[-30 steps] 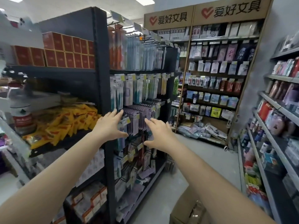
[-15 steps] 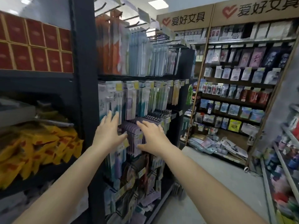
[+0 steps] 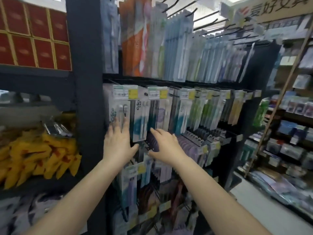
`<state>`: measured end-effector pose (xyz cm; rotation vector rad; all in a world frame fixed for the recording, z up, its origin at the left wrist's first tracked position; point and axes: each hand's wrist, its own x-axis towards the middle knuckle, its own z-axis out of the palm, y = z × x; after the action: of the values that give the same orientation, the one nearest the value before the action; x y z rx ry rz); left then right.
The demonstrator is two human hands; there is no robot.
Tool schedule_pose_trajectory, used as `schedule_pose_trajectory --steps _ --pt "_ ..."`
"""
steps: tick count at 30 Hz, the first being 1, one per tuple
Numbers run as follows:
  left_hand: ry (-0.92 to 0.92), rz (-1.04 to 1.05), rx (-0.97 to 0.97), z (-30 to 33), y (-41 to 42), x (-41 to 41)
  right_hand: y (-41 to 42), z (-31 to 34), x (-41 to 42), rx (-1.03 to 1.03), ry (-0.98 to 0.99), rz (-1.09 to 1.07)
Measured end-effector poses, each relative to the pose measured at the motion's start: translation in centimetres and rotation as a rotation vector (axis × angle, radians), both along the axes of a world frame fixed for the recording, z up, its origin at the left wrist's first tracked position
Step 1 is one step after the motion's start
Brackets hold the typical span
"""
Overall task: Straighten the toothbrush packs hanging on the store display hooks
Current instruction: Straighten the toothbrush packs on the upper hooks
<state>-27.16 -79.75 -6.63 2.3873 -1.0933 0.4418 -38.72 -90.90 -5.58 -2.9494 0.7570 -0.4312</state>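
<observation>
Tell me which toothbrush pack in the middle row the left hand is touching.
The leftmost pack, next to the dark upright post. The left hand lies flat with straight fingers on its lower part; the teal-and-white pack beside it hangs untouched.

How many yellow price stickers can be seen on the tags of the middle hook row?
About 3 clear: one above the left hand, at; one at; one at. Further right, blurred ones may exist.

"Crico" on toothbrush pack [image 3: 139, 121], "爱好文具" on overhead sign [image 3: 277, 6]
</observation>
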Motion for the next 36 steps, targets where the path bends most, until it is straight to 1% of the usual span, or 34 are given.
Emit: schedule_pose_trajectory --steps 4,7,10,12,14,17,20,26,30,36 --pt "0.032 0.115 -0.082 0.6 -1.0 0.0 -2.4 0.8 1.3 -0.084 0.008 0.126" --pt "0.086 0.164 -0.161 0.4 -1.4 -0.2 -3.0 1.1 2.6 -0.097 -0.053 0.232" --pt "0.162 0.168 -0.286 -0.1 -1.6 -0.1 -2.9 1.0 4.2 0.02 -0.204 0.289" --pt "0.194 0.164 -0.353 -0.3 -1.9 0.3 -2.8 0.9 5.2 0.159 -0.328 0.306" --pt "0.217 0.17 -0.399 -0.2 -2.2 0.6 -2.7 0.9 5.8 0.304 -0.4 0.317" --pt "0.224 0.18 -0.435 0.0 -2.5 0.8 -2.9 0.9 6.5 0.47 -0.416 0.333" --pt "0.236 0.183 -0.444 0.0 -2.7 1.0 -3.2 0.8 7.3 0.598 -0.386 0.334" --pt "0.277 0.178 -0.478 -0.3 -3.2 1.9 -3.4 0.5 8.6 0.707 -0.364 0.342" --pt "0.295 0.186 -0.487 -0.2 -3.3 2.1 -3.2 0.6 9.4 0.684 -0.381 0.357" --pt "0.306 0.162 -0.492 -0.2 -3.3 1.3 -3.1 0.3 10.0 0.685 -0.474 0.35"
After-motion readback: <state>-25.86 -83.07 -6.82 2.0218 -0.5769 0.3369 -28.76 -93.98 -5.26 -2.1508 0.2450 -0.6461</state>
